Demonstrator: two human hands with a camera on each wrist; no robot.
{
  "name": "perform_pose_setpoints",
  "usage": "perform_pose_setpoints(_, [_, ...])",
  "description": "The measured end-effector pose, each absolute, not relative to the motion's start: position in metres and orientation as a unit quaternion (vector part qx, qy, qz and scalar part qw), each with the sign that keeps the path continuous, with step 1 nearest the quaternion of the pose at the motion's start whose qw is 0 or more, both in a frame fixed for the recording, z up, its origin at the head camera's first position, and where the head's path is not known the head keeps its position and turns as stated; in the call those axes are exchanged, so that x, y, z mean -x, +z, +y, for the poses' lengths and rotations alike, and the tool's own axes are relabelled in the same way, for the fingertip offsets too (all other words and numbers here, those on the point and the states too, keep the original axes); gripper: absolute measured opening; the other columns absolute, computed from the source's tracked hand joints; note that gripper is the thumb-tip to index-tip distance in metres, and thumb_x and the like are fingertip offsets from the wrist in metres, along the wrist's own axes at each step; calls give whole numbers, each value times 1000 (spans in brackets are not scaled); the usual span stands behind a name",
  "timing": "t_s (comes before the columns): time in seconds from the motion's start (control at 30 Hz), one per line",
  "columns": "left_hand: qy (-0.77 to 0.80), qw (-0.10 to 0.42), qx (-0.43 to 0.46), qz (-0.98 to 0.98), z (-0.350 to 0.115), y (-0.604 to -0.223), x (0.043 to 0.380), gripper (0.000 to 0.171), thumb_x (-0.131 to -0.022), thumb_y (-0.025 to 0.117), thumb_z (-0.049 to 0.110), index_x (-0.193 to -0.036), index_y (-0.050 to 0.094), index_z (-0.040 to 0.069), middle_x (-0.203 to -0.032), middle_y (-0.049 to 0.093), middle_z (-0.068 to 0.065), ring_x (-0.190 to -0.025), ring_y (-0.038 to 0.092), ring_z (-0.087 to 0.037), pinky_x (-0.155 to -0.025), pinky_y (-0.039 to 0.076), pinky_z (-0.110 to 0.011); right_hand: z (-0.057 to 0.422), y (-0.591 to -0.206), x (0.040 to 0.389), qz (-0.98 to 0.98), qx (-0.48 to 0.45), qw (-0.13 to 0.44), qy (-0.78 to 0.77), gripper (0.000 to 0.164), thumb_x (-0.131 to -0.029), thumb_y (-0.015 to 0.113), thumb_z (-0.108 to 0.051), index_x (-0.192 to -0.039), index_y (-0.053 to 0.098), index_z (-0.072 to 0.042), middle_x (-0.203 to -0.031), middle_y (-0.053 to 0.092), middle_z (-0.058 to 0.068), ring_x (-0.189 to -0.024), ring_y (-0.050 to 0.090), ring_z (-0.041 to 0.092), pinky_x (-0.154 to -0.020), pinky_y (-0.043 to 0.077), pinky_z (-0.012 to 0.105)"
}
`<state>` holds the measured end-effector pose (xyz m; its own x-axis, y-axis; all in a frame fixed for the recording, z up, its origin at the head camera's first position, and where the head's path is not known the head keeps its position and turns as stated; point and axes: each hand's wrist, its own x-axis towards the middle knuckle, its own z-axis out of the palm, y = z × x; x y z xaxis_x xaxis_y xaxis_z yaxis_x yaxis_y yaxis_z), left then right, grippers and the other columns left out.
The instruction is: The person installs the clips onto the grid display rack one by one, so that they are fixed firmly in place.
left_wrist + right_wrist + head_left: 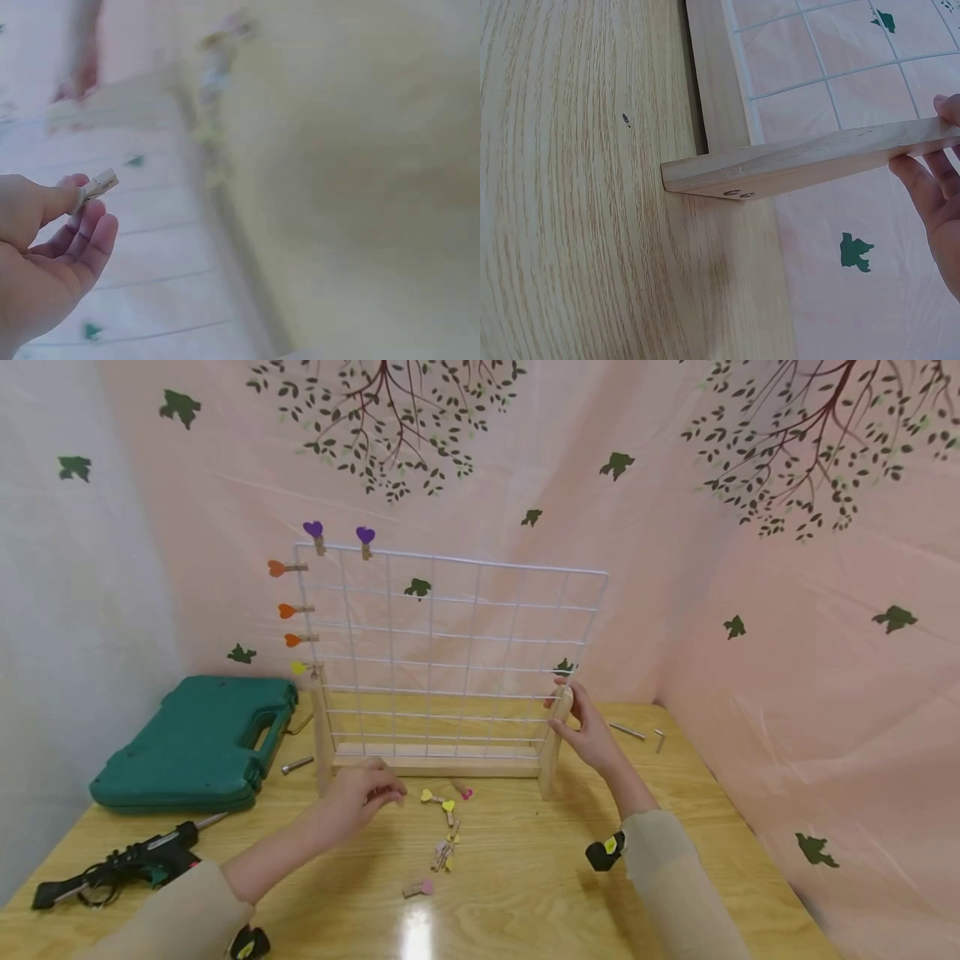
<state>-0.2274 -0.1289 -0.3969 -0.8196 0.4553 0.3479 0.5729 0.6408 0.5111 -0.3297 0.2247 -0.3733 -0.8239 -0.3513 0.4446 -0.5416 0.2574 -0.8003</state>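
Observation:
Between thumb and fingers my left hand pinches a small wooden clothespin; its other end is hidden by the fingers. This hand is low in front of the wooden stand's base bar. My right hand grips the upper part of the stand's right post. A white wire grid stands upright in the stand. Two purple heart clothespins are clipped on its top edge. Down its left side are three orange heart clothespins and a yellow one.
Several loose heart clothespins, yellow and pink, lie on the table before the stand. To the left are a green plastic case, a black tool and a bolt. Another bolt and a hex key lie at right.

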Motion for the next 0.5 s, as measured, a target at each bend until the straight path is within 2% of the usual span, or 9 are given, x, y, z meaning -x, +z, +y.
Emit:
perform_pose_setpoints(0.1, [-300, 154, 295, -894, -130, -360, 235, 9, -84, 61, 8, -87, 69, 12, -80, 55, 5, -65, 49, -6, -52, 44, -16, 225, -374, 329, -788, -281, 88, 540, 60, -83, 54, 9, -135, 29, -7, -112, 48, 32, -112, 43, 43, -79, 47, 21])
perform_pose_setpoints(0.2, [-294, 192, 304, -886, -132, -318, 243, 12, -85, 61, 14, -94, 68, 12, -83, 56, 5, -67, 49, -6, -55, 45, -19, 224, -374, 329, -786, -279, 89, 544, 61, -83, 55, 9, -136, 28, -5, -112, 48, 32, -112, 43, 44, -77, 48, 19])
perform_pose_setpoints(0.4, [-297, 320, 328, -838, -132, -238, 263, 11, -80, 67, 19, -86, 68, 10, -81, 63, 2, -73, 54, -8, -62, 47, -22, 225, -375, 329, -783, -276, 83, 552, 61, -84, 54, 8, -136, 27, -7, -114, 45, 34, -113, 41, 45, -76, 48, 17])
perform_pose_setpoints(0.5, [-308, 345, 317, -828, -131, -204, 271, 13, -79, 68, 21, -87, 70, 10, -82, 65, 1, -77, 53, -8, -65, 45, -22, 224, -375, 329, -789, -268, 82, 546, 61, -84, 55, 6, -137, 28, -10, -113, 49, 27, -113, 44, 37, -77, 49, 18])
